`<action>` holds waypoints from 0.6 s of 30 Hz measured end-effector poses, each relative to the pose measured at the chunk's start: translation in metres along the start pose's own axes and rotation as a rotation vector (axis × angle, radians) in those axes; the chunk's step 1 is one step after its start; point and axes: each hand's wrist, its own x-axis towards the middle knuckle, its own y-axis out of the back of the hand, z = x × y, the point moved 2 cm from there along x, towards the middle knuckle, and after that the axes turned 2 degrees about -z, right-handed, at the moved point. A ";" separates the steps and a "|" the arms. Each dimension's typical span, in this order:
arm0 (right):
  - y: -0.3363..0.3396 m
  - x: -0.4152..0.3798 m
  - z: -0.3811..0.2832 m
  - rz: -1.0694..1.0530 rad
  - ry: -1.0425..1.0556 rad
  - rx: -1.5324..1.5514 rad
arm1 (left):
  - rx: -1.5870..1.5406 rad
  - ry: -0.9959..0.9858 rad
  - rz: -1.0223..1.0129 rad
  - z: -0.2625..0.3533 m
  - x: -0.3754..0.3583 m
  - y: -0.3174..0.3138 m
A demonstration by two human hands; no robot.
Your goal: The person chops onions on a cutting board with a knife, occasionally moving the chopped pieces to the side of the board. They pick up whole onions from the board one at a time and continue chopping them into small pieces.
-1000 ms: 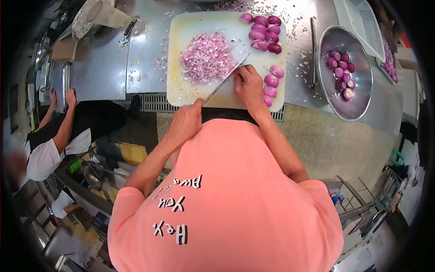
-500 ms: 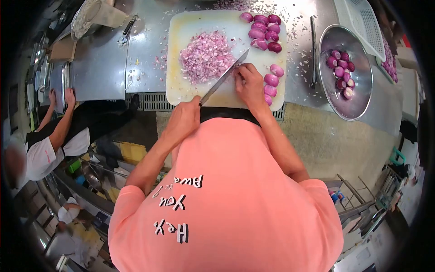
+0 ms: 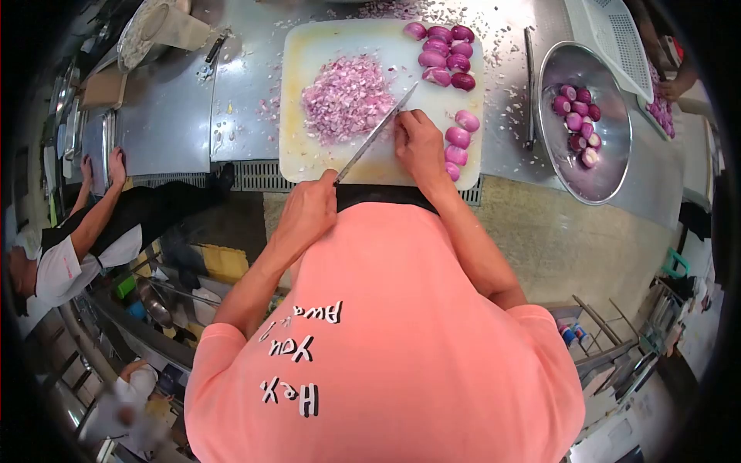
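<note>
My left hand (image 3: 309, 207) is closed around the handle of a kitchen knife (image 3: 370, 140), its long blade slanting up and right over a white cutting board (image 3: 309, 42). My right hand (image 3: 421, 147) rests on the board with fingers curled beside the blade; whatever is under the fingers is hidden. A heap of finely chopped red onion (image 3: 347, 100) lies left of the blade. Peeled red onion pieces (image 3: 434, 59) stand in rows at the board's upper right. Several more onion pieces (image 3: 457, 137) line the right edge by my right hand.
Right of the board, a steel bowl (image 3: 556, 166) holds onions, with a long dark rod-like tool (image 3: 529, 89) beside it. A white plastic basket (image 3: 617, 38) stands beyond. Onion scraps litter the steel table (image 3: 170, 116). A person (image 3: 65, 262) works at the left; another person's hand (image 3: 679, 81) reaches in at far right.
The view has shifted slightly. My right hand has moved very little beside the blade, and the knife stays at much the same slant. A co-worker's hand has appeared at the far right.
</note>
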 end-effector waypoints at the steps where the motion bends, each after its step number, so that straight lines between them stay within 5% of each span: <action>1: 0.003 -0.004 0.000 -0.007 -0.002 -0.002 | -0.025 0.006 -0.009 0.004 -0.004 0.003; 18: 0.007 -0.008 0.001 0.032 -0.029 -0.035 | 0.003 -0.033 -0.017 0.002 -0.004 -0.001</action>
